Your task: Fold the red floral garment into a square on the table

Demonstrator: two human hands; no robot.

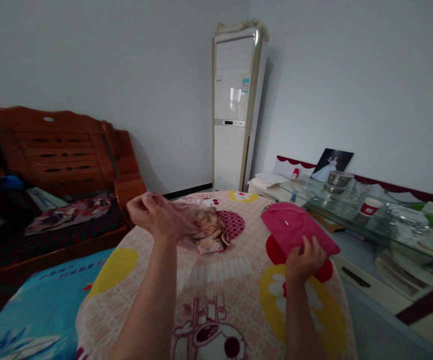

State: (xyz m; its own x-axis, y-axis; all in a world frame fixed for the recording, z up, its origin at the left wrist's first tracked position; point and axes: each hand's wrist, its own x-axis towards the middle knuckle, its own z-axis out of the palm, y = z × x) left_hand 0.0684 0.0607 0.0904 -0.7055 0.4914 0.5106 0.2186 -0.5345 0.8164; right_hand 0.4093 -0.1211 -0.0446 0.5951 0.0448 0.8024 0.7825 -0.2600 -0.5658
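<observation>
A thin, dusty-pink cloth with a crumpled, patterned end (210, 227) stretches across the table toward my left hand (151, 215). The fingers of that hand are closed on its raised left end, above the table's left side. To the right lies a folded bright pink garment (291, 225) with a small white mark. My right hand (305, 257) is at its near edge, fingers somewhat apart and resting on or just over the fabric. Both things lie on a patterned tablecloth (216, 280) with cartoon figures and coloured ovals.
A glass-topped cabinet (351, 205) on the right bears a paper cup (371, 206), metal bowls (339, 180) and a photo (332, 162). A wooden bench (62, 150) stands at left, beside a blue printed cover (51, 305). Behind the table rises a tall air conditioner (233, 150).
</observation>
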